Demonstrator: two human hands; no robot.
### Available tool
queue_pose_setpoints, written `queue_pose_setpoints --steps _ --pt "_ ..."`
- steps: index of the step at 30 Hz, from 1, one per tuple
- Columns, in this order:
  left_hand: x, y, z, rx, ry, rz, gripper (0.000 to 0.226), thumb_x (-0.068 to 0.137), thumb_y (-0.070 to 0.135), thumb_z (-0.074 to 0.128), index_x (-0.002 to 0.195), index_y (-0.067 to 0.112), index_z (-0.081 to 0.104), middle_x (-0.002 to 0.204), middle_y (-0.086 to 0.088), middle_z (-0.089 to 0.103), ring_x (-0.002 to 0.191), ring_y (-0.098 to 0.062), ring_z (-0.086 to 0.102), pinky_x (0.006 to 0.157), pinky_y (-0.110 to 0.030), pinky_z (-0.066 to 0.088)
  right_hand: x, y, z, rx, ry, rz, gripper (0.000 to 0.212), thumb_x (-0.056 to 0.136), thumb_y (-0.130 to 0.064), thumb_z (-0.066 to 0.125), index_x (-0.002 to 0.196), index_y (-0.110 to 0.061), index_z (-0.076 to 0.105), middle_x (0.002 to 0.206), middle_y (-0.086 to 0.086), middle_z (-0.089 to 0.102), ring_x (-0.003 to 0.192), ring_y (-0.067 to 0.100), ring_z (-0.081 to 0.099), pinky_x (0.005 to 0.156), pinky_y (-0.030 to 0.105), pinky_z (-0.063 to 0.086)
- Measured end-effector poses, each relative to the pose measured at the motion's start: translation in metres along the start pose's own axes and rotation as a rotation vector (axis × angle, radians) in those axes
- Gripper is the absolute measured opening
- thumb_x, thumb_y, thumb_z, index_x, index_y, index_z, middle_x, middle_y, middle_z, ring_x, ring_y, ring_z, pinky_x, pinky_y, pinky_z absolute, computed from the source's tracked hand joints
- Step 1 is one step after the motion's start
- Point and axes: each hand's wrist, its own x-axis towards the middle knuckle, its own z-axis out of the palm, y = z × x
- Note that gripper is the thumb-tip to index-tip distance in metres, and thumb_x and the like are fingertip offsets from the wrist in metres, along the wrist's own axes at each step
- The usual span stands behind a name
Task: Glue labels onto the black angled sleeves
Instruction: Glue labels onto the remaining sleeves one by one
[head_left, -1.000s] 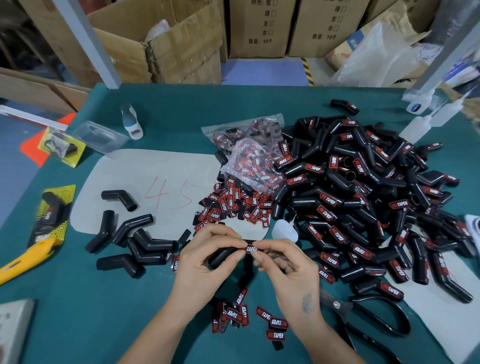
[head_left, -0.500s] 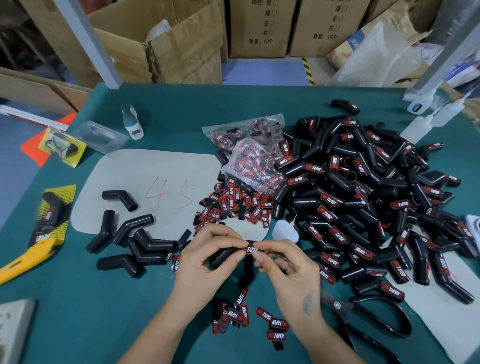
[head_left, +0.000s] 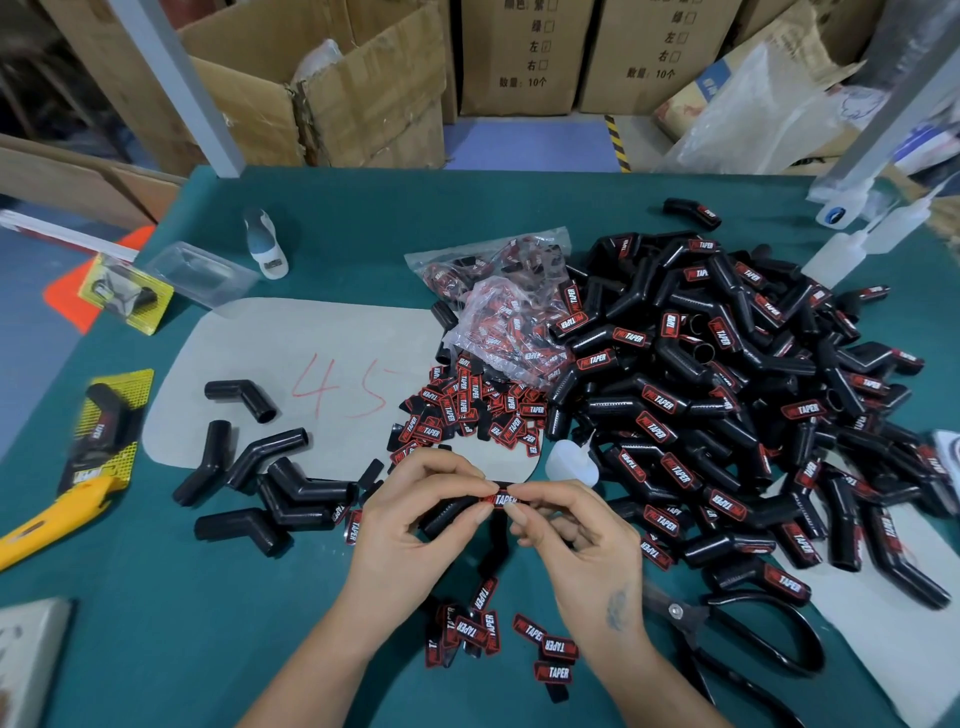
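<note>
My left hand (head_left: 415, 525) grips a black angled sleeve (head_left: 448, 513) just above the green table. A red and black label (head_left: 500, 499) lies on the sleeve's end, pinched between the fingertips of both hands. My right hand (head_left: 576, 540) holds the label from the right. Several bare sleeves (head_left: 270, 483) lie to the left. A big heap of labelled sleeves (head_left: 727, 395) fills the right side. Loose labels (head_left: 467, 410) are scattered behind my hands, and more labels (head_left: 498, 634) lie under my wrists. A small white glue bottle (head_left: 571, 462) lies beside the heap.
Black scissors (head_left: 748, 639) lie at the right, near my right wrist. A yellow utility knife (head_left: 57, 514) sits at the left edge. A clear bag of labels (head_left: 498, 312) rests behind the loose ones. Grey paper marked 45 (head_left: 291, 374) covers the table's middle. Cardboard boxes (head_left: 337, 88) stand behind.
Both hands stay in the same place, still pinching the label on the sleeve. Only the fingertips have shifted slightly.
</note>
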Motion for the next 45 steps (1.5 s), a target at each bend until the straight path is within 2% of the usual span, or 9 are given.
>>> queue_pose_setpoints --steps 19,24,29,36,40,45 --pt "-0.0006 -0.0032 0.0029 0.047 -0.033 0.021 0.012 0.092 0.017 0.074 0.101 0.016 0.081 0.106 0.000 0.062 0.098 -0.018 0.066 0.089 -0.024 0.049 -0.0003 -0.0018 0.0017 -0.069 -0.023 -0.025 0.016 0.091 -0.031 0.074 0.103 -0.042 0.078 0.093 -0.008 0.073 0.079 0.019 0.073 0.069 0.022 0.058" --pt "0.0003 -0.0026 0.0039 0.053 -0.041 0.027 0.013 0.093 0.019 0.073 0.102 0.017 0.082 0.106 0.001 0.060 0.096 -0.020 0.065 0.087 -0.024 0.049 -0.0015 0.0002 0.0034 -0.014 -0.011 0.054 0.033 0.090 -0.023 0.077 0.111 -0.047 0.071 0.093 -0.003 0.074 0.082 0.020 0.075 0.074 0.023 0.059" --pt "-0.0007 -0.0061 0.0041 0.066 -0.042 0.047 0.014 0.094 0.018 0.073 0.104 0.018 0.082 0.107 0.001 0.058 0.096 -0.022 0.063 0.085 -0.028 0.050 -0.0021 -0.0001 0.0023 -0.014 -0.045 0.050 0.037 0.094 -0.018 0.072 0.117 -0.047 0.067 0.097 -0.001 0.073 0.087 0.024 0.076 0.076 0.027 0.059" --pt "-0.0030 -0.0067 0.0093 0.082 0.018 0.040 0.011 0.090 0.019 0.075 0.095 0.013 0.082 0.106 -0.001 0.059 0.098 -0.020 0.064 0.083 -0.022 0.049 -0.0052 0.0005 0.0040 0.012 -0.073 0.052 0.038 0.098 -0.011 0.067 0.117 -0.043 0.067 0.096 -0.002 0.074 0.087 0.023 0.076 0.074 0.023 0.058" --pt "-0.0032 -0.0059 0.0087 0.061 0.024 0.044 0.010 0.090 0.019 0.076 0.092 0.011 0.082 0.105 -0.003 0.062 0.099 -0.020 0.066 0.086 -0.026 0.050 -0.0047 -0.0004 0.0037 0.009 -0.083 0.052 0.035 0.099 -0.012 0.066 0.117 -0.042 0.067 0.097 -0.002 0.075 0.088 0.023 0.076 0.075 0.023 0.058" --pt "-0.0027 -0.0060 0.0081 0.039 0.035 0.053 0.006 0.088 0.018 0.077 0.094 0.017 0.080 0.103 -0.004 0.063 0.096 -0.022 0.066 0.085 -0.030 0.051 -0.0045 -0.0033 0.0028 0.045 -0.105 0.077 0.029 0.101 -0.017 0.064 0.117 -0.041 0.067 0.097 0.003 0.075 0.090 0.024 0.076 0.076 0.025 0.058"
